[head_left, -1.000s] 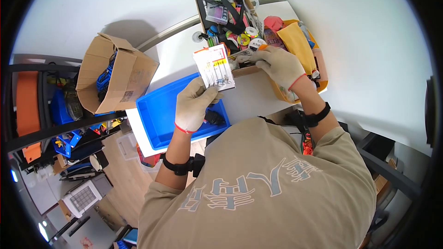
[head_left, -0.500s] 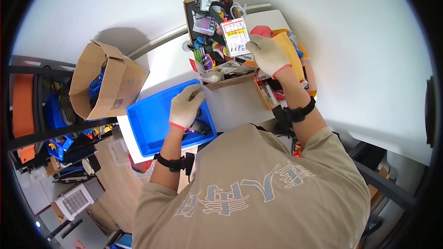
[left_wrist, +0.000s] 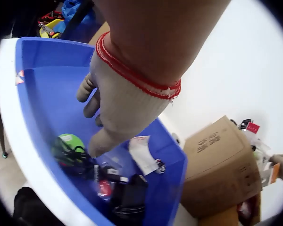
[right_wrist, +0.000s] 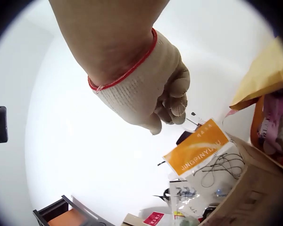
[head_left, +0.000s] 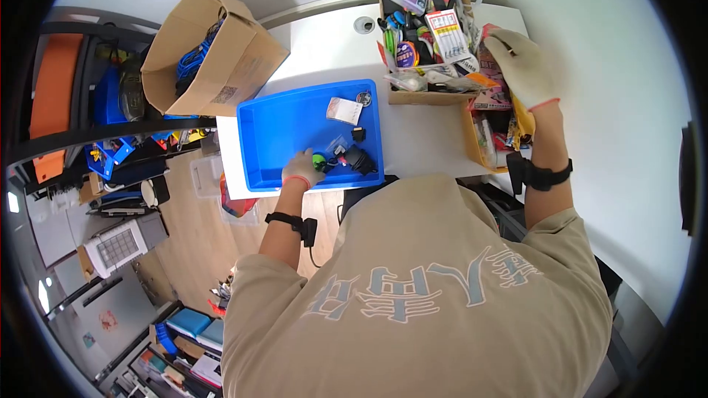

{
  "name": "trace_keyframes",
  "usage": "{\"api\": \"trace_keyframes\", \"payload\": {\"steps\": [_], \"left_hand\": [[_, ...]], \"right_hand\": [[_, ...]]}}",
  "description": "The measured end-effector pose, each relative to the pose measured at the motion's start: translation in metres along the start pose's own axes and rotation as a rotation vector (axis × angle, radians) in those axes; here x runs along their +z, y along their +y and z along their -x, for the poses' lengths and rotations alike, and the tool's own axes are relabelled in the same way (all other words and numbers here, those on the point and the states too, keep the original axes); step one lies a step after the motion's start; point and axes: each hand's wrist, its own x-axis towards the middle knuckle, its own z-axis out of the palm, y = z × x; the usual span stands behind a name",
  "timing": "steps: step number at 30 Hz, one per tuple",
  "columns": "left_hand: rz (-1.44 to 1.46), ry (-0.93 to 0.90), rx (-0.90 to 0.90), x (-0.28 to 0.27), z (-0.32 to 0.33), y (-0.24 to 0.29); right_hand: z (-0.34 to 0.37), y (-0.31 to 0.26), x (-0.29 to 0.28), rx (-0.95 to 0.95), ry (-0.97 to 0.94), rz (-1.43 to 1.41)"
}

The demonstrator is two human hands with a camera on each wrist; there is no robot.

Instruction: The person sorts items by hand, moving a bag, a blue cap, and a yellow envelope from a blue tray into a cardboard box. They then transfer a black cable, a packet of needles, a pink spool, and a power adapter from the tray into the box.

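My gloved left hand (head_left: 299, 167) reaches down into the blue tray (head_left: 269, 96), fingers spread and curved slightly. Its fingertips come right beside a green round item (left_wrist: 71, 141) with black cable over it. Black plugs (head_left: 359, 160), small packets and a white paper slip (head_left: 344, 110) lie nearby in the tray. My gloved right hand (head_left: 520, 66) hovers over the right end of the orange bin (head_left: 472, 136), fingers loosely curled with nothing visible in them. Left of it, a white-and-red card pack (head_left: 448, 35) with thin metal pieces lies atop the full cardboard box (head_left: 428, 98).
A tall open carton (head_left: 247, 66) with blue cables stands left of the tray. In the orange bin are a yellow envelope (right_wrist: 266, 77) and several packets. An orange-labelled bag (right_wrist: 196, 147) sticks up from the cardboard box. Shelving (head_left: 59, 129) stands at far left.
The card pack passed from my left hand to my right, and now lies released on the cardboard box. My left hand has lowered into the tray; my right has drawn away to the right.
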Motion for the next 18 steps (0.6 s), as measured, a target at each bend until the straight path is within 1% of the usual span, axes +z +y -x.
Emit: {"api": "trace_keyframes", "payload": {"steps": [2,4,5,7,8,10,11,13,15,16,17,18], "left_hand": [[0.042,0.000,0.009,0.006,0.003,0.011],[0.046,0.007,-0.004,0.009,0.003,0.024],[0.026,0.032,-0.027,0.014,-0.001,0.027],[0.006,0.059,-0.047,0.018,-0.008,0.027],[0.009,0.072,-0.040,0.020,-0.012,0.025],[0.007,0.086,-0.028,0.012,-0.008,0.025],[0.044,0.090,-0.050,0.007,-0.006,0.024],[0.077,0.097,-0.068,0.002,-0.005,0.018],[0.280,0.174,-0.081,0.005,-0.011,0.001],[0.277,0.175,-0.078,0.010,-0.020,-0.014],[0.575,0.054,0.034,0.014,-0.032,-0.032],[0.872,-0.072,0.150,0.006,-0.031,-0.039]], "right_hand": [[0.012,-0.014,-0.011,0.016,-0.004,-0.054],[0.024,-0.026,-0.016,-0.100,-0.043,-0.134],[0.029,-0.028,-0.016,-0.099,-0.041,-0.129],[0.038,-0.031,-0.015,-0.477,0.045,0.094],[0.043,-0.036,-0.015,-0.475,0.048,0.098],[0.053,-0.052,-0.011,-0.125,-0.040,-0.176],[0.057,-0.055,-0.009,-0.122,-0.036,-0.176],[0.063,-0.063,-0.006,-0.083,-0.104,-0.140],[0.068,-0.064,0.001,-0.085,-0.125,-0.161],[0.070,-0.066,0.004,-0.091,-0.149,-0.181],[0.073,-0.072,0.006,-0.091,-0.144,-0.181],[0.077,-0.081,0.008,-0.087,-0.164,-0.168]]}}
